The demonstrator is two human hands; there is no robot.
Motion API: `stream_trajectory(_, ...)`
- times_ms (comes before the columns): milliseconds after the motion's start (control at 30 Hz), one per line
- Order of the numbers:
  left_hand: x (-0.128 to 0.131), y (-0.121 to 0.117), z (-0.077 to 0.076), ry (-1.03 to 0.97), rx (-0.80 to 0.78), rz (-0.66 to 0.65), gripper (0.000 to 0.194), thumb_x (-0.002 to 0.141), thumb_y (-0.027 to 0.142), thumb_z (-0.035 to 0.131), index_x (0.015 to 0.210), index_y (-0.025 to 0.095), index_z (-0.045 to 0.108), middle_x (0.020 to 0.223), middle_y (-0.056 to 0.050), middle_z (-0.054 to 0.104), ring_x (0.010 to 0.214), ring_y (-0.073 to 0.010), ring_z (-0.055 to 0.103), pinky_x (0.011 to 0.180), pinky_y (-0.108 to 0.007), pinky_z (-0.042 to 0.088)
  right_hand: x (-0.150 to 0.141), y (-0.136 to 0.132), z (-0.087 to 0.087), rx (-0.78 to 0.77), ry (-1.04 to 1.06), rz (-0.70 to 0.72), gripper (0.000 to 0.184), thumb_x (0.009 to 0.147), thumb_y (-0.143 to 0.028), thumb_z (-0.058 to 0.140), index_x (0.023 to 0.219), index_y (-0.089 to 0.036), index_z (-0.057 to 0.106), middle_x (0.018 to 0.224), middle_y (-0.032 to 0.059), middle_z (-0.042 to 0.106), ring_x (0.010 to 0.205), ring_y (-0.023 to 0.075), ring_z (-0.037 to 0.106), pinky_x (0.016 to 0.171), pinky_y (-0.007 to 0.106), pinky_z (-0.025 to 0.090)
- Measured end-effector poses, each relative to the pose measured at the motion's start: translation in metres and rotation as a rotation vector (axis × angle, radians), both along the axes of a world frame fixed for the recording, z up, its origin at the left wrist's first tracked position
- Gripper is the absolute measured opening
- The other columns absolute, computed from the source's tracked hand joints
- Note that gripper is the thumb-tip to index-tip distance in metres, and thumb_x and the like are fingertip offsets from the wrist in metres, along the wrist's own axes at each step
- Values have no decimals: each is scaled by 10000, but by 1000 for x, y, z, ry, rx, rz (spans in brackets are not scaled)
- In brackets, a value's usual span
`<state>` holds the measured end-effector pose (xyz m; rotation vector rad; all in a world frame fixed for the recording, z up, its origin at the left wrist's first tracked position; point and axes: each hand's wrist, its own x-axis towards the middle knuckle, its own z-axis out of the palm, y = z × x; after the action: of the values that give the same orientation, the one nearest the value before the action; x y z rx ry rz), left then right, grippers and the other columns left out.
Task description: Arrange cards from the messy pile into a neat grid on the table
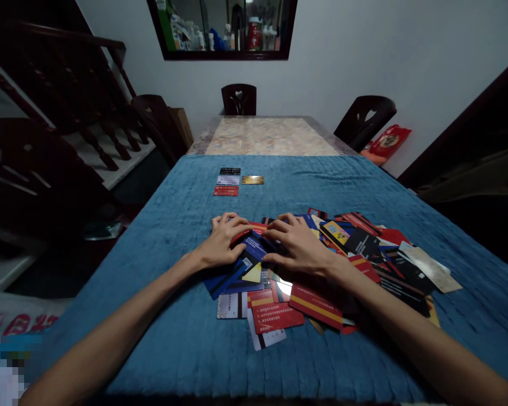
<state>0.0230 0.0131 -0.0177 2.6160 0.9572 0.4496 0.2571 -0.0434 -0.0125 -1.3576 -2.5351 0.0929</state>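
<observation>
A spread-out heap of plastic cards, red, blue, black and white, lies on the blue quilted cloth (161,316). My left hand (222,242) rests on the heap's left edge, fingers bent and apart, beside a dark blue card (254,246). On the middle of the heap lies my right hand (298,245), its fingers spread over the cards. Below the hands are a red card with white print (277,318) and a red card with a yellow stripe (316,304). What lies beneath both palms is hidden.
Farther back, a black card (230,171), a white card (227,180) and a red card (226,191) form a column, with a gold card (253,180) to their right. Dark wooden chairs (239,100) stand around the table. A red bag (392,142) is at the back right.
</observation>
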Motion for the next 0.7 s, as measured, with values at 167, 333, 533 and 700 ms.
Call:
stream_trajectory(167, 2, -3, -3, 6, 11, -58, 448, 807, 227, 591, 1250, 259, 648, 1315, -86, 627, 1294, -338, 406, 1084, -607, 255, -4, -9, -1, 13, -77, -3, 593, 867, -671, 558, 1244, -228, 670, 1163, 137, 658, 1096, 325, 477, 915, 493, 366)
stream_trajectory(333, 1, -3, -4, 1, 20, -99, 418, 814, 248, 611, 1229, 230, 652, 1313, -95, 627, 1301, -347, 399, 1085, -621, 245, -7, -14, 2, 35, -87, 14, 635, 860, -654, 584, 1259, -165, 658, 1168, 150, 651, 1100, 324, 470, 919, 485, 357)
stream_trajectory(533, -1, -2, -4, -5, 40, -149, 441, 821, 289, 634, 1255, 216, 634, 1306, -111, 622, 1280, -345, 406, 1073, -620, 265, -6, -15, 1, 78, -95, 42, 551, 859, -580, 610, 1226, -174, 673, 1141, 148, 658, 1080, 316, 470, 893, 469, 350)
stream_trajectory(700, -3, -3, -4, -30, 62, -177, 451, 804, 286, 656, 1245, 197, 640, 1281, -121, 628, 1266, -345, 416, 1071, -605, 282, -3, -15, 1, 103, -63, 96, 462, 873, -493, 606, 1174, -154, 695, 1075, 139, 669, 1036, 286, 483, 877, 442, 356)
